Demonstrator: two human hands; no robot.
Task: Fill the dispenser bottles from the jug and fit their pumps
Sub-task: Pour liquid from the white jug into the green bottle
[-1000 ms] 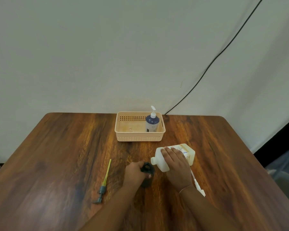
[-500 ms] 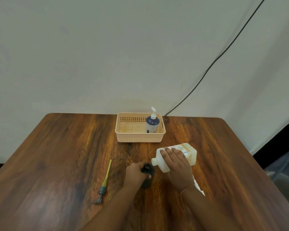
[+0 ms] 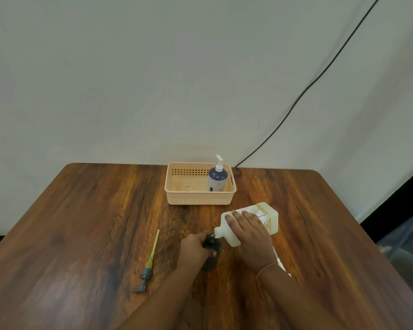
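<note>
The right hand (image 3: 250,236) grips a white jug (image 3: 248,223), fingers (image 3: 234,222) wrapped over its top, and tips it so the spout meets the mouth of a dark bottle (image 3: 211,246). The left hand (image 3: 193,248) is closed round that bottle, which stands on the tabletop (image 3: 81,222). A grey pump with a yellow tube (image 3: 149,260) lies loose to the left. A white pump (image 3: 280,263) lies beneath the right wrist. At the back, a peach basket (image 3: 198,200) holds a blue bottle (image 3: 217,178) with its pump fitted.
</note>
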